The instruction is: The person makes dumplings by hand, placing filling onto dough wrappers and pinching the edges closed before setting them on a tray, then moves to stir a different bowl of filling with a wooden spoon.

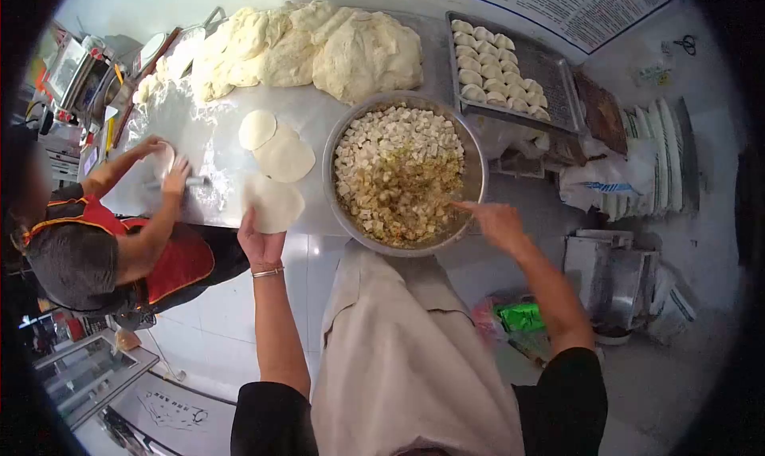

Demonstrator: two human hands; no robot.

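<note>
Here we see a dumpling-filling station from above. Our left hand (pixel 260 245) lies palm up at the near edge of the counter (pixel 215 137), fingers spread under a round dough wrapper (pixel 273 204) that rests flat on them. Our right hand (pixel 496 221) reaches over the near right rim of the steel bowl (pixel 478 157), fingers drawn together and pointing into the filling (pixel 398 177), a mix of pale diced cubes and greenish-yellow crumbs; whether it pinches a tool we cannot tell. Two more rolled wrappers (pixel 275 147) lie on the floured counter just beyond the held one. A large mound of dough (pixel 319 45) sits at the far side, and a tray of finished dumplings (pixel 498 65) stands to the far right. At the left, a co-worker (pixel 96 249) in a red apron presses both hands on a rolling pin (pixel 179 182) over a small disc.

In our judgement, the step goes best when the wrapper stays cupped and level, the portion of filling is modest and set at its centre, and the rim is kept clean of filling so that it seals.
</note>
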